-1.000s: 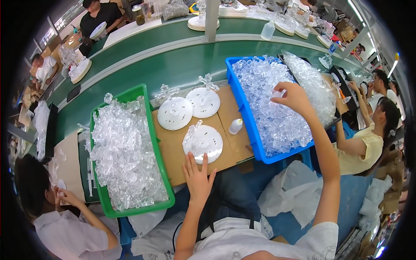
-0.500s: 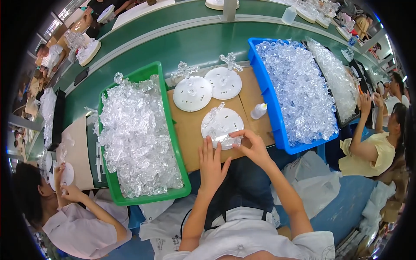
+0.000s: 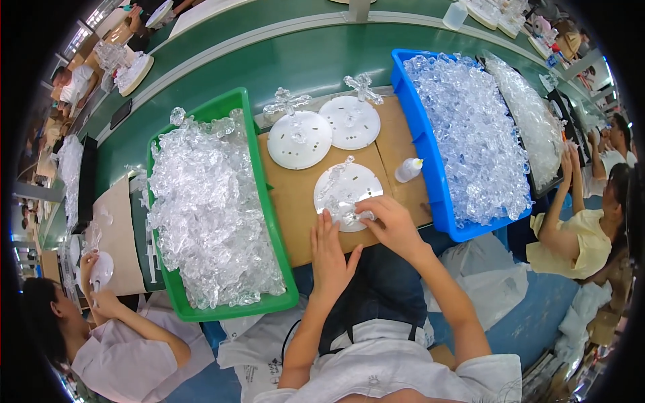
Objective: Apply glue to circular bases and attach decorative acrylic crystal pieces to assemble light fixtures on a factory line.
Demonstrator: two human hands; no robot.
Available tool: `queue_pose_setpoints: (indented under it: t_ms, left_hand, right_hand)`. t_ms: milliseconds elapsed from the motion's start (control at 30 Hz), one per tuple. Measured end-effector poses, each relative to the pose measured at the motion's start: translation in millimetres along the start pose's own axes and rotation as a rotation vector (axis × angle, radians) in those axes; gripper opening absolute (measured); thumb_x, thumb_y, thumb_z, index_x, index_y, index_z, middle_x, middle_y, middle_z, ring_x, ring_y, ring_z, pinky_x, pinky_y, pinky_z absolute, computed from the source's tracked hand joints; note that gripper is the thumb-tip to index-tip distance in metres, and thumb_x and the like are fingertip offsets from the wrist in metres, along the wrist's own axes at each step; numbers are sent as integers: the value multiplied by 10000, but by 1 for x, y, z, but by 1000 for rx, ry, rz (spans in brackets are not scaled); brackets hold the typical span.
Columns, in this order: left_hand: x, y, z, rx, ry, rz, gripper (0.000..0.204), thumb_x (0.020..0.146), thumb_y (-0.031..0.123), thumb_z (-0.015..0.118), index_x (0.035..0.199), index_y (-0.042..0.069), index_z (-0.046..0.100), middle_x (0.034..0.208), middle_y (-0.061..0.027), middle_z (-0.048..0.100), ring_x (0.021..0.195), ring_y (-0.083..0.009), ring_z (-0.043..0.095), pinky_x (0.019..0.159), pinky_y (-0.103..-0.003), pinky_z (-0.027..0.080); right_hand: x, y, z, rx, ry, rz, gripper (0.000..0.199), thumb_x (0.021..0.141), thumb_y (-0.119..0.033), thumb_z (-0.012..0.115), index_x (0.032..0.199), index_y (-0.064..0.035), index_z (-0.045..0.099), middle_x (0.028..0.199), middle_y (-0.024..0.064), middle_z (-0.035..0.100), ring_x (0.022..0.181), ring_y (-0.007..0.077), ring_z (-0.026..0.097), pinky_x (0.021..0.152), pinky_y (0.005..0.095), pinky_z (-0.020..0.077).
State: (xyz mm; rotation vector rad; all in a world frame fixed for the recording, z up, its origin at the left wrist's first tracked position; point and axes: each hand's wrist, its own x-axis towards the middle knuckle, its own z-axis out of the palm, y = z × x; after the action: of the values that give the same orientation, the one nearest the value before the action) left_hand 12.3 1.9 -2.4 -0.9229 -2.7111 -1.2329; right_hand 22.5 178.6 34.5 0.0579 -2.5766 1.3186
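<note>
A round white disc (image 3: 326,195) lies on brown cardboard in front of me, with clear plastic parts standing on its left and near portions. My left hand (image 3: 329,258) has its fingers stretched out, their tips at the disc's near left edge. Over the near right edge, my right hand (image 3: 393,221) pinches a small clear plastic piece (image 3: 365,215), partly hidden by the fingers. Two similar white discs, a left one (image 3: 285,151) and a right one (image 3: 366,127), lie farther off, each topped by a clear cross-shaped piece.
A green bin (image 3: 293,295) heaped with clear parts stands left; a blue bin (image 3: 440,208) of small clear pieces stands right. Beside the blue bin is a small white bottle (image 3: 408,170). Co-workers sit on both sides, one in a pale sleeve (image 3: 158,336), another in yellow (image 3: 571,242).
The view has shifted slightly. My right fingers have closed in a little over the disc's near right edge; my left hand stays nearly in place.
</note>
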Motion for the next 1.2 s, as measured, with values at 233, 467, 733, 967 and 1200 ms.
queue_pose_setpoints:
  t_ms: [233,467,733,967,1200]
  left_hand:
    - [7,7,-6,149,-116,32,630,853,306,629,1413,142,393,1475,-278,226,1359,-431,240,1067,-570,226]
    - [0,4,-10,238,-127,8,604,859,322,623,1405,169,415,1484,-257,231,1359,-426,247,1060,-599,209]
    - [1,13,2,203,-82,8,606,856,321,624,1404,166,416,1489,-251,222,1358,-433,243,1058,-612,196]
    - [3,43,19,282,26,-49,606,830,192,619,1394,107,416,1398,-284,342,1292,-453,316,1045,-528,249]
    - [2,39,22,296,-13,-30,613,832,166,585,1414,133,393,1410,-289,319,1307,-442,291,1043,-575,240]
  right_hand:
    - [1,-1,-4,-208,-28,-114,272,746,6,654,1005,-76,636,1061,124,593,960,291,575,854,376,454]
    - [-20,3,5,-18,620,187,514,811,-30,654,1277,10,441,1305,189,458,1199,295,476,989,382,397]
    - [1,31,-4,7,635,346,598,807,-47,691,1309,17,372,1220,212,540,1123,313,543,969,370,412]
    - [-107,-29,8,109,522,438,367,738,-172,771,996,-33,550,862,86,658,747,173,649,621,287,489]
    - [-83,-17,13,-125,396,444,295,743,-257,721,891,-62,557,746,107,624,662,291,622,580,369,480]
